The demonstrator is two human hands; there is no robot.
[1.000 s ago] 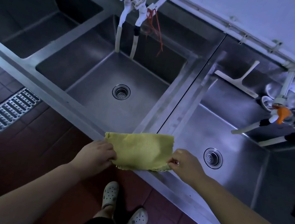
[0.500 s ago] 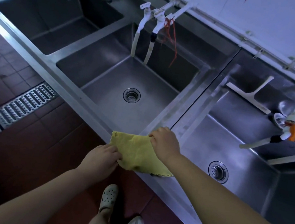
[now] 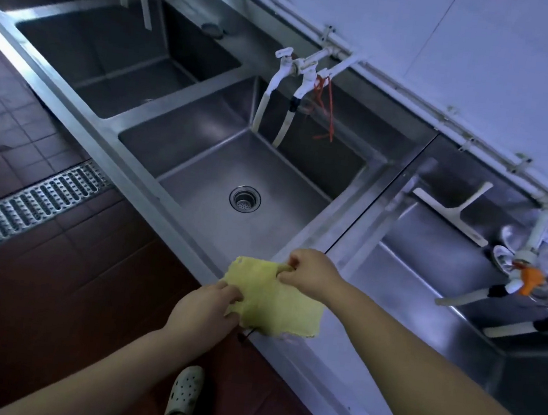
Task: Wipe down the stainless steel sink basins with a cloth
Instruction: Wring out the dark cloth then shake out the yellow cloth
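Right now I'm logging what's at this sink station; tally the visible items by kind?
Sink basins: 3
Drain strainers: 1
Yellow cloth: 1
Squeegee: 1
Total: 6

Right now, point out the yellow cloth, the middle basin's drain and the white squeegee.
yellow cloth point(image 3: 274, 302): head view, centre of the fabric.
middle basin's drain point(image 3: 245, 199): head view, strainer centre.
white squeegee point(image 3: 450, 218): head view, middle of the blade bar.
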